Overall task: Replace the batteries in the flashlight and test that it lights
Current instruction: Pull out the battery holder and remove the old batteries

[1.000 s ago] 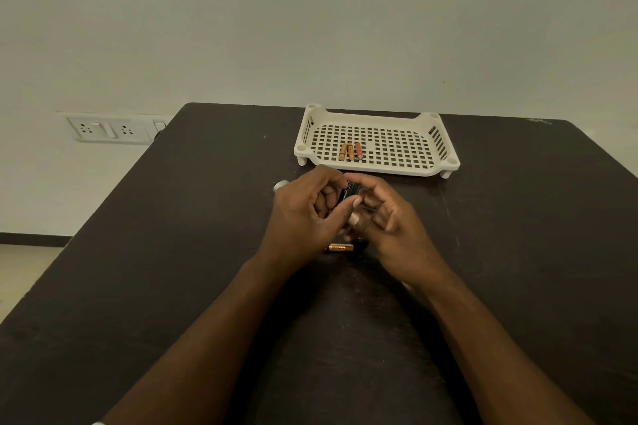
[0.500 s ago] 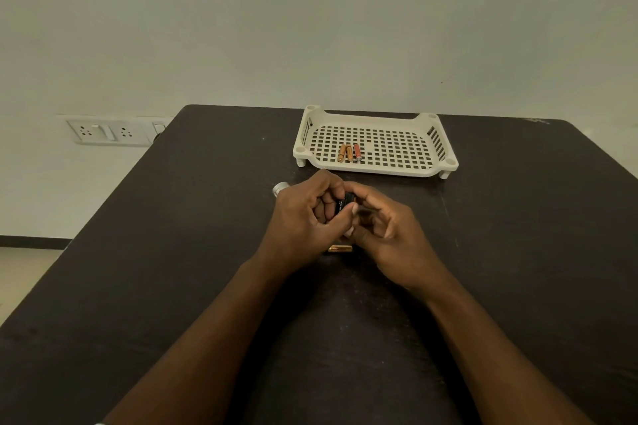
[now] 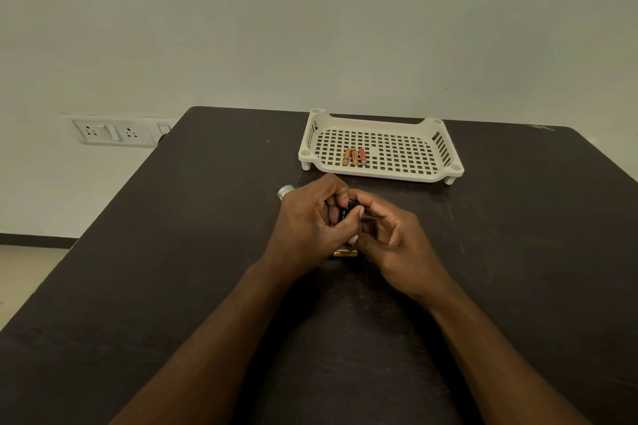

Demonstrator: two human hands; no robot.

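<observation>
Head view: the left hand (image 3: 307, 221) and right hand (image 3: 393, 238) meet mid-table, both with fingers curled round a small black flashlight part (image 3: 348, 210). A gold battery (image 3: 344, 254) lies on the table under them, and a silver cap (image 3: 285, 190) just left. On the dark matte table (image 3: 172, 269) by a pale wall, a cream perforated plastic tray (image 3: 445, 148) at the far side holds three orange batteries (image 3: 354, 156).

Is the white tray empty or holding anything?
Not empty: three small batteries lie side by side on the tray floor, near its left front.

Head view — forward-down over table (image 3: 172, 252), close.
</observation>
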